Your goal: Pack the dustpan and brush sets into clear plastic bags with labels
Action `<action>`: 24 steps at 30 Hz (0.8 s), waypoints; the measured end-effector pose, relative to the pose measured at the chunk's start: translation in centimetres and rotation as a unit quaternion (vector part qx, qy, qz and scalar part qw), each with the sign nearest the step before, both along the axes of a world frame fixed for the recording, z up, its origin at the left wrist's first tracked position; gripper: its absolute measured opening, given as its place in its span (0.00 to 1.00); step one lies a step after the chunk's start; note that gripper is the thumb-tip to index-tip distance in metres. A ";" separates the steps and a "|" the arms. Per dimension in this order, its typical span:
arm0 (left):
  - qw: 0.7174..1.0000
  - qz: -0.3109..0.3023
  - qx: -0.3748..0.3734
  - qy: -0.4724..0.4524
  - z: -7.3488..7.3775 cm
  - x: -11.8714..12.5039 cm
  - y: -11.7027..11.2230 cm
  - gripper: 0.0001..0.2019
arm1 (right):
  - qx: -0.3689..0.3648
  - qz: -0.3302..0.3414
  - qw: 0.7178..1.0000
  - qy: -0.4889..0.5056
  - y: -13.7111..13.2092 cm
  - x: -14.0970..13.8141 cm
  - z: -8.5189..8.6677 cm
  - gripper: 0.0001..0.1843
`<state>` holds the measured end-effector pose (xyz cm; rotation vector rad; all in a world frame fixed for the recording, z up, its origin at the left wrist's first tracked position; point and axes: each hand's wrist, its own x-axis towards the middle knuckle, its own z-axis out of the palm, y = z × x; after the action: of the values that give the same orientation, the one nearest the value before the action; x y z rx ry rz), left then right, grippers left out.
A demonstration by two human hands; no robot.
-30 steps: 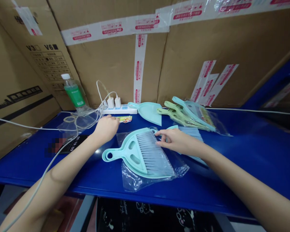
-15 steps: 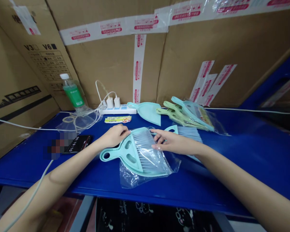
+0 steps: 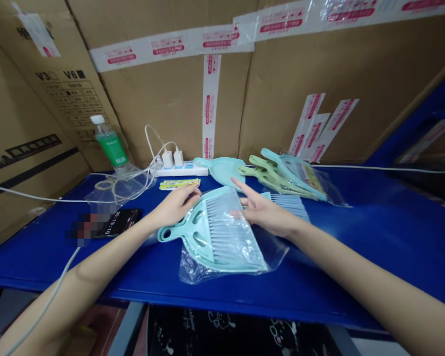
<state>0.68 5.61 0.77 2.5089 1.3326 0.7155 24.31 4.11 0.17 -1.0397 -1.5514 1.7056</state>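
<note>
A light-blue dustpan [image 3: 259, 254] with a matching brush [image 3: 202, 230] nested on it lies in front of me, handles to the left. A clear plastic bag [image 3: 195, 272] surrounds the wide part of the set, its loose film sticking out below and to the right. Fingers curled, my left hand [image 3: 176, 205] pinches the bag at the set's upper left edge. Across from it, my right hand [image 3: 269, 212] is at the bristle end, fingers spread, index pointing out and the thumb against the film. Behind the right hand lies another blue brush [image 3: 291, 205], partly covered.
At the back are a loose blue dustpan [image 3: 224, 170], green sets [image 3: 270, 175] and a bagged blue set [image 3: 300, 170]. Leftward are a power strip [image 3: 193, 169], cables, a bottle [image 3: 113, 148] and a phone [image 3: 120, 222]. Cardboard boxes [image 3: 163, 99] wall the table's rear.
The dustpan and brush have shifted slightly right, with the bag's loose end farther right. My right hand's fingers have spread, the index now extended. My left hand has barely moved.
</note>
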 end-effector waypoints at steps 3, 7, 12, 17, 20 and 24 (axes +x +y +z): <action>0.990 0.003 0.139 -0.013 1.0 -0.2 -0.6 0.11 | 0.028 -0.023 0.999 -0.010 0.5 1.1 0.9 0.54; 0.966 -0.178 0.188 0.021 2.0 0.5 -2.6 0.16 | 0.012 -0.053 0.998 -0.017 1.4 2.0 1.3 0.53; 0.890 -0.220 0.343 0.203 1.2 2.3 -4.5 0.10 | 0.012 -0.040 0.998 -0.037 1.8 2.4 0.7 0.54; 0.850 -0.209 0.396 0.278 1.1 2.9 -5.2 0.13 | 0.040 -0.004 0.997 -0.060 1.8 2.7 0.7 0.54; 0.847 -0.185 0.413 0.279 1.3 3.0 -5.7 0.12 | 0.037 -0.016 0.997 -0.071 1.9 3.0 1.1 0.55; 0.846 -0.158 0.428 0.275 1.5 3.1 -6.4 0.12 | 0.028 -0.018 0.996 -0.082 1.8 3.3 1.7 0.57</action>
<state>3.75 -0.78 2.25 3.7638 0.7199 0.6161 27.56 5.91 1.87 -1.1968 -1.6611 1.5769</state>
